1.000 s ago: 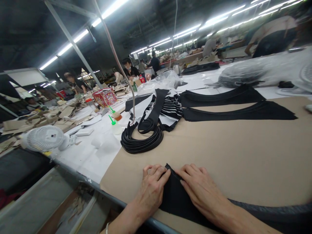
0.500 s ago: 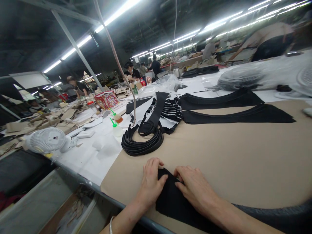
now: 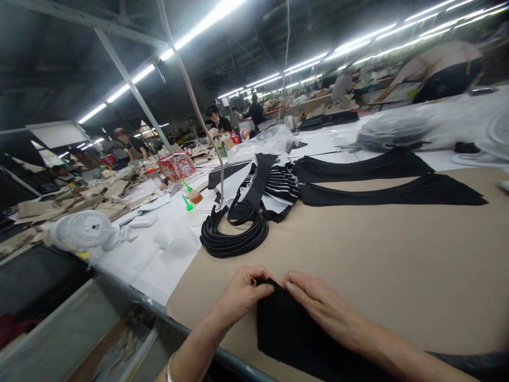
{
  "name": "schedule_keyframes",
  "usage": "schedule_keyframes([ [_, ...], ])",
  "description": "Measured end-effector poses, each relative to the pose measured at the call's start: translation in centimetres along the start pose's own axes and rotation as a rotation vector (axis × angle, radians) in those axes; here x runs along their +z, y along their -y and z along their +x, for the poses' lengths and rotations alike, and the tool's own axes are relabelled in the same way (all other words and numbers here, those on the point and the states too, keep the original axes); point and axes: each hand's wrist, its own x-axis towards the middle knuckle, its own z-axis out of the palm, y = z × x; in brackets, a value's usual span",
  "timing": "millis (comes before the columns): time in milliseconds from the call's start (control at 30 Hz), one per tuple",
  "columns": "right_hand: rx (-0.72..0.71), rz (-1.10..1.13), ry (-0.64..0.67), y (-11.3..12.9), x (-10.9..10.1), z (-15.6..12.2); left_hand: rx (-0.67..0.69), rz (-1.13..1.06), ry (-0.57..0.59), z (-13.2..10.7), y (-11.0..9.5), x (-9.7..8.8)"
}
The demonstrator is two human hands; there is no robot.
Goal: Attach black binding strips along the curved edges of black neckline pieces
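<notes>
Left hand (image 3: 242, 293) pinches black fabric (image 3: 290, 335) (right hand (image 3: 318, 306) pressing flat).

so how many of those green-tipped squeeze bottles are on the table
2. The amber bottle stands on the white sheet, left of the coiled black straps; the clear bottle stands just in front of it, nearer the camera. Clutter further back may hide others.

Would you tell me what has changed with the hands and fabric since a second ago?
The left hand went from lying flat to pinching the top edge of the black fabric piece, whose pointed corner no longer shows. The right hand stays flat on it, fingertips at that edge. The coil of black straps and fan stayed put.
</notes>
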Motion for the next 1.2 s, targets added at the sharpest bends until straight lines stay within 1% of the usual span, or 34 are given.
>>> schedule_keyframes([
  [67, -0.014, -0.053, -0.025, 0.3, 0.1, -0.1, 0.007, 0.014, 0.002, -0.2, -0.6, 0.0],
  [167, -0.018, -0.117, -0.014, 0.9, 0.2, -0.3, 0.014, 0.034, 0.007, -0.5, -1.1, -0.1],
  [300, -0.023, -0.194, -0.01, 1.7, 0.0, -0.6, 0.004, 0.051, 0.007, -0.9, -1.4, 0.0],
  [500, -0.098, -0.311, -0.019, 2.2, -0.1, -0.6, 0.01, 0.069, -0.003, -1.2, -1.6, 0.2],
  [700, -0.144, -0.316, -0.026, 2.5, -0.3, -0.5, 0.037, 0.079, -0.044, -1.7, -2.2, 0.3],
  [900, -0.182, -0.312, -0.043, 2.6, -0.3, -0.5, 0.052, 0.092, -0.057, -1.8, -2.7, 0.3],
  [1067, -0.207, -0.326, -0.004, 2.5, -0.4, -0.6, 0.057, 0.097, -0.053, -2.0, -2.6, 0.3],
  [1200, -0.195, -0.377, 0.017, 2.5, -0.4, -0.7, 0.06, 0.094, -0.053, -2.1, -2.9, 0.5],
])
